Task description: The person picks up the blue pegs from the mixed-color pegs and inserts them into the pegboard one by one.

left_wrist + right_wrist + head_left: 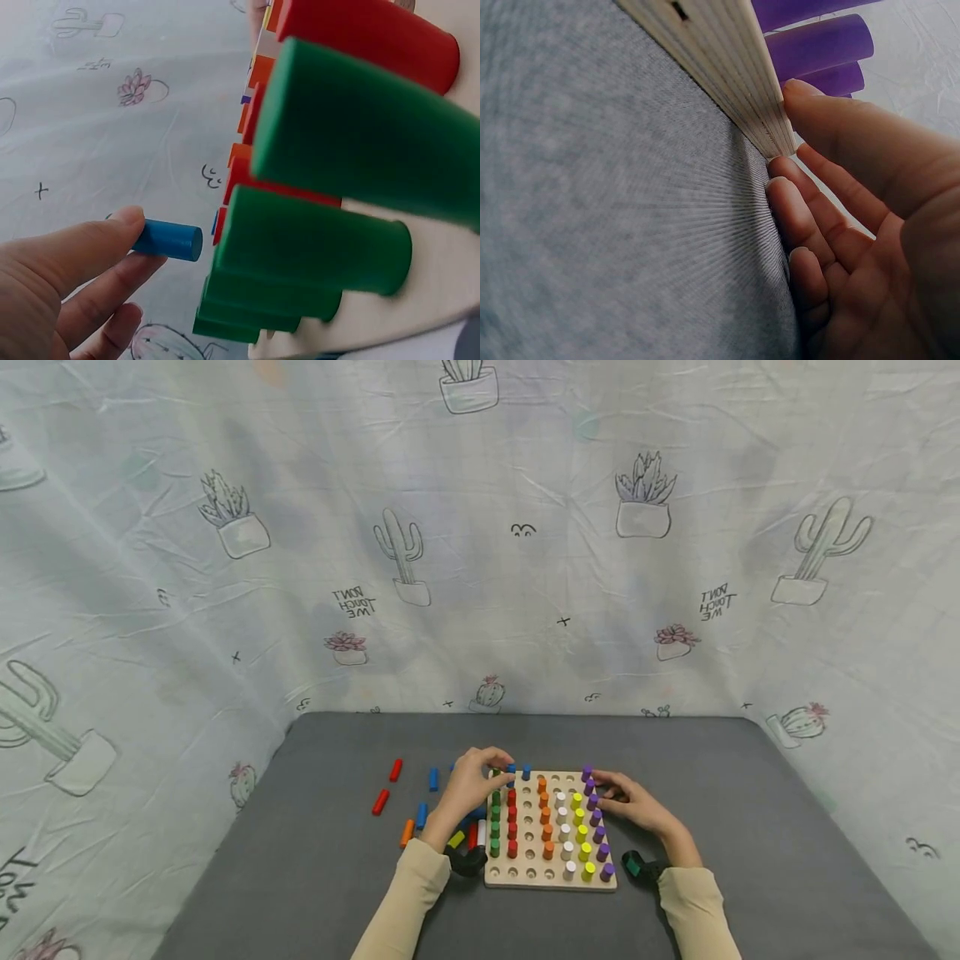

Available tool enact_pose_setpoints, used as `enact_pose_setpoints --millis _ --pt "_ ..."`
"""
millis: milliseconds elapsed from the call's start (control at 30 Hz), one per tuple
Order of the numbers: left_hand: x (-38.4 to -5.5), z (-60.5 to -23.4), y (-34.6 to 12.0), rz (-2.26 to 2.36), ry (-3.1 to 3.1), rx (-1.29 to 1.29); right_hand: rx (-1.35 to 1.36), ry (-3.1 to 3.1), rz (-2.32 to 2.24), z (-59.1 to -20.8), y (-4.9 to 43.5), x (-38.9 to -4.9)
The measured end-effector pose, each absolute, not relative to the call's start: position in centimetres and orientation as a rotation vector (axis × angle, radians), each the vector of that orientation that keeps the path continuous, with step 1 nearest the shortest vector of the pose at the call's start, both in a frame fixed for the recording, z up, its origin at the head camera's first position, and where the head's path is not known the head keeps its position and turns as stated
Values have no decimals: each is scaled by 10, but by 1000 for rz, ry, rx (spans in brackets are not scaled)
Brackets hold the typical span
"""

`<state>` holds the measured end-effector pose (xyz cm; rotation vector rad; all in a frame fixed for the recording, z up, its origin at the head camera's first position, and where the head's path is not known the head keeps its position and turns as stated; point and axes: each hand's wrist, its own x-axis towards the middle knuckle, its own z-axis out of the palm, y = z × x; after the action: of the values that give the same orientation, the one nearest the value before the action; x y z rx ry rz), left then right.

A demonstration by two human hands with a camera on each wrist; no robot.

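Between thumb and fingers, my left hand pinches a blue peg above the far left part of the wooden pegboard. In the left wrist view this peg lies sideways, apart from the green pegs standing in the board. My right hand grips the board's right edge; in the right wrist view the thumb is at the upper edge beside the purple pegs, with curled fingers low against the side. Rows of green, red, orange, white, yellow and purple pegs stand upright, and another blue peg stands at the back.
Left of the board, loose pegs lie on the grey table: red pegs, blue pegs, an orange peg and several more partly hidden by the left arm. A cactus-print curtain hangs behind the table.
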<state>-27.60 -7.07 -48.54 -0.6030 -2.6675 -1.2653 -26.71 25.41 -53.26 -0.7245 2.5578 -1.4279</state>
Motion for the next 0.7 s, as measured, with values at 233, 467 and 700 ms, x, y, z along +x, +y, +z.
enact_pose_setpoints --millis 233,467,700 --pt "-278 -489 -66 -1270 -2652 -651 -721 2547 -1446 -537 252 -265" --pt "-283 -491 -59 -1243 -2710 -631 -719 2541 -1448 -537 253 -264" --pt "-285 -493 -53 -1252 -2736 -633 -742 2555 -1468 -538 254 -265"
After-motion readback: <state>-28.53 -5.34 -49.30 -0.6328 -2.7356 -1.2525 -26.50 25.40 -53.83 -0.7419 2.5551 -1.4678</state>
